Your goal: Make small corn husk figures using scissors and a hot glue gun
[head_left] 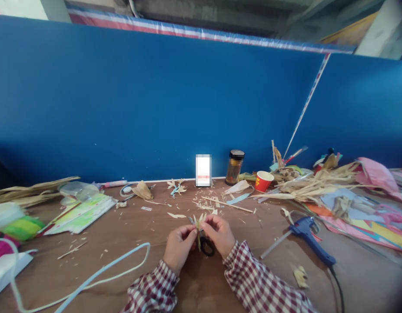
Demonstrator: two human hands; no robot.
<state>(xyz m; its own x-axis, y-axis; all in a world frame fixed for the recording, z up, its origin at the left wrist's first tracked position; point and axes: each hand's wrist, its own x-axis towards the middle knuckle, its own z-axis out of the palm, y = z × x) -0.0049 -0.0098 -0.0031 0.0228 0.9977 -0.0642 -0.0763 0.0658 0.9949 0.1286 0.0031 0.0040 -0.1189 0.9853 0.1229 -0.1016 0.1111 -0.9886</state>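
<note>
Our left hand (180,244) and right hand (220,237) meet low over the brown table (201,291), fingers curled in and thumbs pressed to fingertips. Between them we pinch a small pale husk piece (200,221), its pointed strips fanning upward and a thin part hanging below. A black ring (207,247) shows just under the fingertips; we cannot tell whether it touches them. Beyond our hands lie a thin stick (228,204) and pale scraps (206,203), while a blue glue gun (310,238) rests to our right, well apart.
</note>
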